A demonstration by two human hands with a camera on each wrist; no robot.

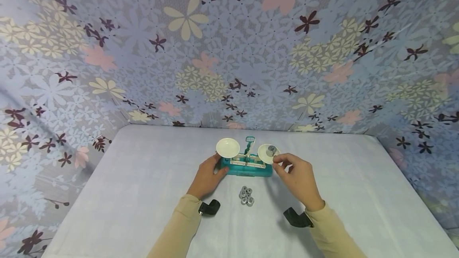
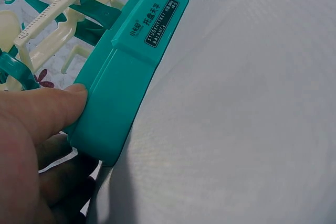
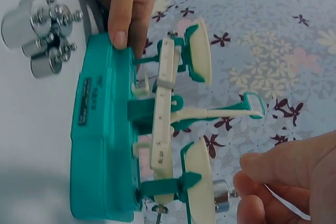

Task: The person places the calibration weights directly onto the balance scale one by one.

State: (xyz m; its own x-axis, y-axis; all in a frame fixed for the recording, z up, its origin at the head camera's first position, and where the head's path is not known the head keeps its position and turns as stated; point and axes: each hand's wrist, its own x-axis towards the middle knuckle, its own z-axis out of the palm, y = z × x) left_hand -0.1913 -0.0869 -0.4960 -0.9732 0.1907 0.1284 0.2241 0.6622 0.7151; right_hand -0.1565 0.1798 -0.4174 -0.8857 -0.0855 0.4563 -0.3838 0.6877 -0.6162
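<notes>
We see the right hand [image 1: 297, 176] with its fingers [image 3: 257, 165] bent and a small gap between thumb and forefinger; they have hold of nothing that we can make out. They sit just beside a silver weight [image 1: 271, 150] with a small knob, which stands on the cream right pan [image 1: 264, 155] of a teal balance [image 1: 247, 171]. At the opposite end, the left hand [image 1: 208, 176] grips the base, its thumb [image 2: 58, 109] pressing on the top edge while the other fingers curl behind and below, partly in shadow. We find the balance near the far side of the tabletop [image 1: 143, 198], between the two hands, with a black label [image 2: 161, 23] reading "Student Tray Balance" on its front. Across it runs a cream beam [image 3: 161, 114] marked with a scale, and a metal rider [image 3: 166, 84] clasps the beam. The cream left pan [image 1: 228, 147] sits above the left hand's end, and a teal-framed plate [image 1: 250, 139] rises in the middle. In front of the balance, on the white tabletop, we see a tight cluster of silver weights [image 1: 246, 196], each knob upward. Beige sleeves [image 1: 179, 226] cover both forearms, and a black device [image 1: 213, 207] is fixed at each wrist. Beyond everything hangs fabric [image 1: 229, 59] patterned with blue, cream, pink and maroon flowers.
</notes>
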